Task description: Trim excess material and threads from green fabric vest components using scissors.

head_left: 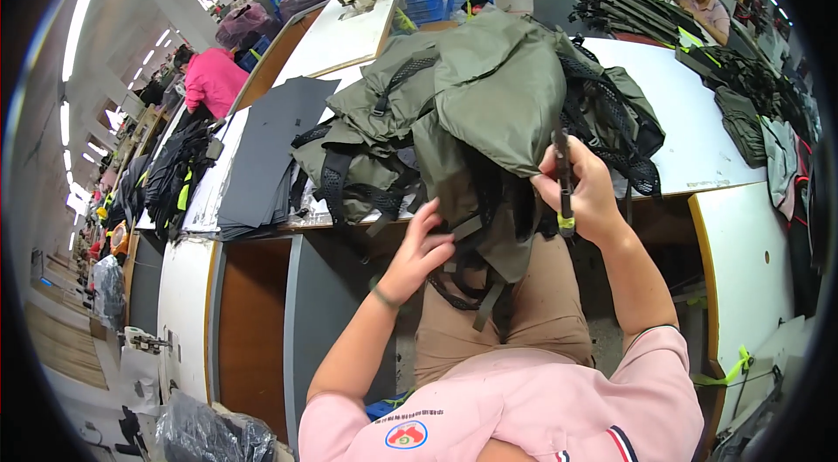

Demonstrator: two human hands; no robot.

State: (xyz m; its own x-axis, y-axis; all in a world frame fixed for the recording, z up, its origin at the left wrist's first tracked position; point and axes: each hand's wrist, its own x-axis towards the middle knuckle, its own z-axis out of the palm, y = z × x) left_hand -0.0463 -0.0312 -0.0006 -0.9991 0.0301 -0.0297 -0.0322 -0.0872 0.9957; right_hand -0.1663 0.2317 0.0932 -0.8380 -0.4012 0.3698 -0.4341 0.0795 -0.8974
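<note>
- Two hands at the table edge; flat dark grey foam sheets [266, 152] are stacked far left.
- Left hand [421, 245], fingers curled, pinches a black webbing strap [465, 228].
- Olive-green fabric backpack [489, 104] slumps over the edge: soft, floppy, probably best held by its straps.
- Right hand [587, 191] is closed around a slim black tool [563, 178].

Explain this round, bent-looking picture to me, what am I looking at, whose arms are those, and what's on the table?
There is no machine here. A wide fisheye camera worn on a person's head looks down, which bends straight edges near the rim. The two bare arms rising from the bottom belong to that person, who wears a pink shirt.

The left hand grips dark straps hanging from an olive-green fabric backpack, one of several piled on the white worktable. The right hand holds a slim black tool with a yellow-green band against the fabric; what kind of tool is hard to tell.

A stack of dark grey flat sheets lies to the left. Other people work in the background.
</note>
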